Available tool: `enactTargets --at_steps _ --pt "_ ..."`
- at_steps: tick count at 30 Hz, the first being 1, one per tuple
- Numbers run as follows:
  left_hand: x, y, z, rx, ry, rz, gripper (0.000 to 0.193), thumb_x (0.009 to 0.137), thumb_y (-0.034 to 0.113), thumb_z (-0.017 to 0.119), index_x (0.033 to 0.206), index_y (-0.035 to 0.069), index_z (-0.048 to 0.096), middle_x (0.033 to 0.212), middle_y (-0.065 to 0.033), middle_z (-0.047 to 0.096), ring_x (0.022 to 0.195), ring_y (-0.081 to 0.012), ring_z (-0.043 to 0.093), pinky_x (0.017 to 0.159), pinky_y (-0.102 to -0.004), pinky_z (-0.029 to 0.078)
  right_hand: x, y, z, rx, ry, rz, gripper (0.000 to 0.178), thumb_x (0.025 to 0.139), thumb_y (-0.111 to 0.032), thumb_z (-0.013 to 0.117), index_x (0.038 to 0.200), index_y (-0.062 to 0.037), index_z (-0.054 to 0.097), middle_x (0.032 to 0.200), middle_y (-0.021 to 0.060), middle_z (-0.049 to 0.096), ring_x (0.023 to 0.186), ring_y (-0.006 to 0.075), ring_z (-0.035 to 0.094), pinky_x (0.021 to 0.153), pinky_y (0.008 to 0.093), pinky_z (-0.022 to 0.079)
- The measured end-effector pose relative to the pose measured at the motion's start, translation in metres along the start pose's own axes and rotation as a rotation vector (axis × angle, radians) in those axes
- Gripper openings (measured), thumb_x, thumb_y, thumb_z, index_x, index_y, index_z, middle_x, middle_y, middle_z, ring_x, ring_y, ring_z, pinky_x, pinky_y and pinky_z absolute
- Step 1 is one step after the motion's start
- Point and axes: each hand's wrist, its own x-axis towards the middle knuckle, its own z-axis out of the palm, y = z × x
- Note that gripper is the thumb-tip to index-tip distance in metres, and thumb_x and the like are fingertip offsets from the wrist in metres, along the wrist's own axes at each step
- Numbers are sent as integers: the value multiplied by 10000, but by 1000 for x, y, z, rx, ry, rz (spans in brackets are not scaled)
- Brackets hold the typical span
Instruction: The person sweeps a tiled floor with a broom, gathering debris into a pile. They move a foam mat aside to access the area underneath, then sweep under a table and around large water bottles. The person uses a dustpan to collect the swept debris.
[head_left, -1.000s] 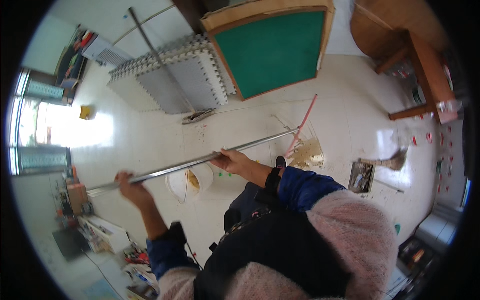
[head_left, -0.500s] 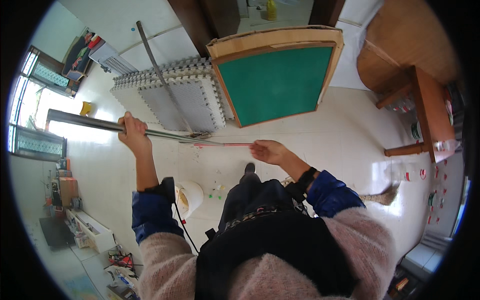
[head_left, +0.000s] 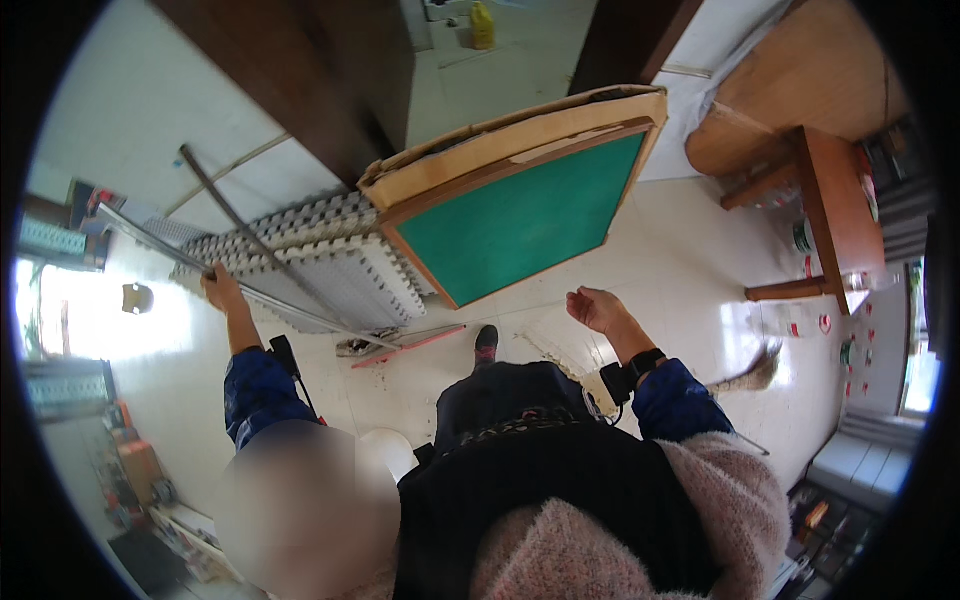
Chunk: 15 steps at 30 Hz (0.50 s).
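My left hand (head_left: 222, 290) is closed around a long silver metal pole (head_left: 300, 312). The pole slants from the upper left down to the floor beside a red stick (head_left: 410, 345), in front of stacked grey foam mats (head_left: 335, 270). Out to the right, my right hand (head_left: 597, 308) hangs in the air with its fingers curled and nothing in it, just below a green board in a wooden frame (head_left: 520, 215). My foot (head_left: 486, 343) shows on the pale floor between the two hands.
A second metal rod (head_left: 228, 215) leans against the wall above the mats. A wooden table (head_left: 830, 215) stands at the right with a broom (head_left: 752, 374) near it. A white bucket (head_left: 388, 448) sits by my legs. A yellow bottle (head_left: 483, 25) stands beyond the doorway.
My right hand has let go of the pole and swung out to the right. My left hand has carried the pole left, toward the foam mats and wall.
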Motion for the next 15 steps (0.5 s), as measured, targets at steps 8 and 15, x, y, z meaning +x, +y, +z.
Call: enactTargets --at_steps 8,15 --pt "-138 96 149 7 -166 867 379 712 40 583 1087 18 533 1102 -162 511 1048 -323 453 888 -425 370 23 -85 14 -55 46 -222 140 888 -104 470 960 15 455 863 180 592 715 304 604 657 433 552" --pt "-343 262 286 180 -620 1039 494 731 195 640 1188 86 486 1177 -131 469 1130 -311 421 945 -488 334 25 -198 66 -457 -41 -422 135 879 -120 505 978 -32 481 876 132 588 714 236 601 624 362 541"
